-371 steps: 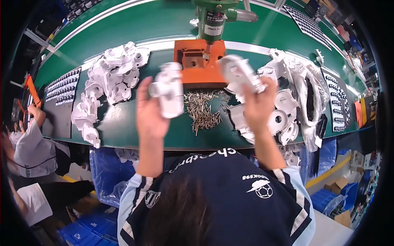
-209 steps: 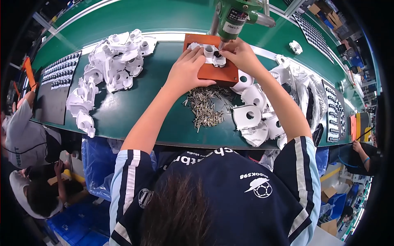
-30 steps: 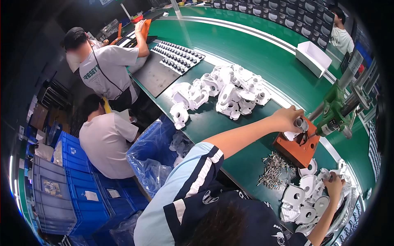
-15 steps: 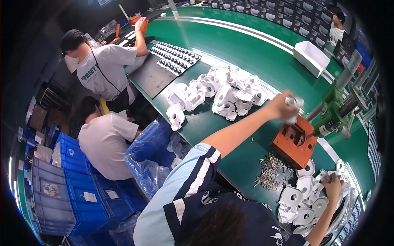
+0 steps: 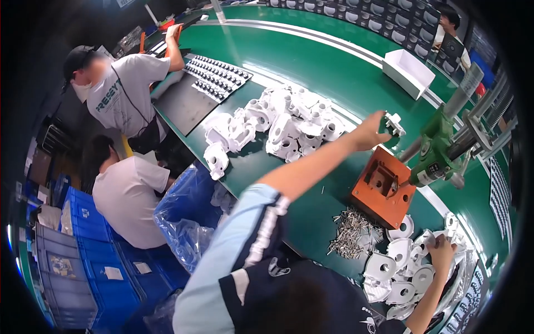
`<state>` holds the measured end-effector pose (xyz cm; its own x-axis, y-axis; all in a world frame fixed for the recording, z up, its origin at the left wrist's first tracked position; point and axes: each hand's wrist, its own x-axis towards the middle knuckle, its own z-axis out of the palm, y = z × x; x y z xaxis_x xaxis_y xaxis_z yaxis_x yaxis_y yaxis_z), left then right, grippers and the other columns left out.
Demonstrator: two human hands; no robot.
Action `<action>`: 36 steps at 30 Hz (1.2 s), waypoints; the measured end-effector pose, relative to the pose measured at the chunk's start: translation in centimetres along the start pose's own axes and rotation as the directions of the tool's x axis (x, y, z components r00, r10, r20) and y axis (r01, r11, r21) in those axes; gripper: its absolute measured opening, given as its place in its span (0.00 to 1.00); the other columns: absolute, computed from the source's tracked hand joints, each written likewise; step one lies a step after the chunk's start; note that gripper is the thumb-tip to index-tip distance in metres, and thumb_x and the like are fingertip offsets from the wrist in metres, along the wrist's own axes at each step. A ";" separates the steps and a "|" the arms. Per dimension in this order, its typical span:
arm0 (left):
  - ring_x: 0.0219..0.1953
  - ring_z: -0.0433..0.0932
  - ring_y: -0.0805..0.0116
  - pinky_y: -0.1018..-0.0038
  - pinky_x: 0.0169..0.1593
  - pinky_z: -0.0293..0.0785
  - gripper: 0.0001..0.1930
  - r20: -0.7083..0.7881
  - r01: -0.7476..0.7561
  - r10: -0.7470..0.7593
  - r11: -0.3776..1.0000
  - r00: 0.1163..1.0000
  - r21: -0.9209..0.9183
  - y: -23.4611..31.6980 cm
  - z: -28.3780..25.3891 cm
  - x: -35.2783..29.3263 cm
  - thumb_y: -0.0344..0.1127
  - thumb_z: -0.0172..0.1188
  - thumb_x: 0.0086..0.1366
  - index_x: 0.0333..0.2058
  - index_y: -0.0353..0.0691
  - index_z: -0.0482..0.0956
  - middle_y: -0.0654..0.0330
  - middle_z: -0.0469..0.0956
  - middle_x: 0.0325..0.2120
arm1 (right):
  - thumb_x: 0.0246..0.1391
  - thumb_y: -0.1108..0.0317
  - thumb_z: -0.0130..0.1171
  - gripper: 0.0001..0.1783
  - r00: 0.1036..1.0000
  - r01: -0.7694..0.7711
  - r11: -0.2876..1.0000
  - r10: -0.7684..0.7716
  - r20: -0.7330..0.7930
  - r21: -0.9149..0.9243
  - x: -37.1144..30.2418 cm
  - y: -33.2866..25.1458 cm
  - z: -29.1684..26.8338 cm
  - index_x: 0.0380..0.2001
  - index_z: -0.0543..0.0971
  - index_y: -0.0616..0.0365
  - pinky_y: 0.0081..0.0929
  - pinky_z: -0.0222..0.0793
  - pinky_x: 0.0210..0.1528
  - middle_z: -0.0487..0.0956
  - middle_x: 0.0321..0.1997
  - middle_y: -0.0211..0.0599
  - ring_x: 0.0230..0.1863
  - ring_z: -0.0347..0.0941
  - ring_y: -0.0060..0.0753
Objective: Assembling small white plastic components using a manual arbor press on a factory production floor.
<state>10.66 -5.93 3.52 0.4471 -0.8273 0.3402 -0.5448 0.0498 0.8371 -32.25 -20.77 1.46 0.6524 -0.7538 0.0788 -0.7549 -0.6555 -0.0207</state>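
A long green tabletop [image 5: 245, 170] runs diagonally below me, with a wide green belt [image 5: 278, 50] along its far side, past a pale metal rail. On the left, one co-worker [image 5: 125, 94] in a cap leans at the tabletop, and another [image 5: 130, 200] sits lower down, near stacked blue crates [image 5: 111, 278]. A blue bin [image 5: 183, 217] lined with clear plastic stands against the near edge. At right, a green press [image 5: 436, 147] rises over an orange block [image 5: 362, 195]. My left forearm crosses the tabletop between that block and a large heap of white parts [image 5: 283, 125]. A second pile of white parts [image 5: 385, 267] lies nearer me, right of a small mound of metal pins [image 5: 350, 236].

My left hand [image 5: 370, 132] reaches over the rail, fingers spread and thumb apart. Just beyond its fingertips is a single white part [image 5: 395, 124], seemingly lying on the belt: small, irregular, with knobbly projections. The press stands just to its right.

My right hand [image 5: 442, 251] dips into the second pile, its fingertips among the parts; I cannot tell whether they grip one. Nor can I tell whether the left fingertips touch the single part.
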 end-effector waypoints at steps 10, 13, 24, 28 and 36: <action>0.25 0.79 0.65 0.70 0.31 0.77 0.17 0.653 0.765 -0.757 0.420 -0.001 0.489 3.6 -11.1 -51.1 0.39 0.42 0.64 0.30 0.32 0.76 0.51 0.80 0.27 | 0.41 0.63 0.58 0.14 0.988 -0.066 0.998 0.065 0.140 0.003 0.2 0.2 -0.8 0.29 0.71 0.60 0.39 0.50 0.50 0.75 0.27 0.41 0.33 0.69 0.47; 0.25 0.79 0.65 0.70 0.31 0.77 0.17 0.658 0.802 -0.753 0.392 -0.002 0.451 0.8 -9.1 -59.0 0.39 0.42 0.63 0.31 0.32 0.76 0.51 0.80 0.27 | 0.42 0.62 0.57 0.14 0.989 -0.058 0.998 0.061 0.136 -0.026 0.2 1.6 0.1 0.29 0.71 0.60 0.39 0.50 0.49 0.73 0.24 0.41 0.31 0.68 0.48; 0.26 0.79 0.64 0.69 0.31 0.77 0.16 0.678 0.850 -0.724 0.434 0.130 0.300 -2.7 -2.7 -67.9 0.38 0.43 0.63 0.33 0.32 0.76 0.51 0.80 0.28 | 0.44 0.60 0.56 0.15 0.987 -0.007 0.994 0.024 0.157 -0.109 0.2 -0.3 -0.9 0.33 0.72 0.58 0.40 0.51 0.47 0.74 0.21 0.43 0.32 0.71 0.48; 0.26 0.79 0.64 0.69 0.31 0.77 0.16 0.667 0.865 -0.724 0.436 0.174 0.247 -2.9 -0.9 -70.5 0.38 0.43 0.63 0.33 0.31 0.75 0.51 0.80 0.28 | 0.44 0.59 0.55 0.15 0.995 -0.001 0.996 0.010 0.104 -0.085 -0.1 0.0 -0.7 0.33 0.72 0.58 0.40 0.51 0.48 0.75 0.22 0.42 0.32 0.71 0.49; 0.26 0.80 0.64 0.69 0.31 0.77 0.16 0.621 0.881 -0.737 0.447 0.266 0.153 -3.8 1.9 -74.3 0.38 0.43 0.63 0.34 0.31 0.75 0.51 0.80 0.29 | 0.44 0.61 0.54 0.12 0.990 -0.014 0.995 0.027 0.135 -0.096 0.3 0.4 -0.4 0.29 0.69 0.57 0.39 0.49 0.50 0.72 0.20 0.39 0.28 0.69 0.47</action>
<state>-21.81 54.27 -25.77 0.0798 -0.6041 -0.7929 0.0418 -0.7927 0.6081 -32.37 -21.21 1.85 0.6351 -0.7703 -0.0571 -0.7668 -0.6376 0.0738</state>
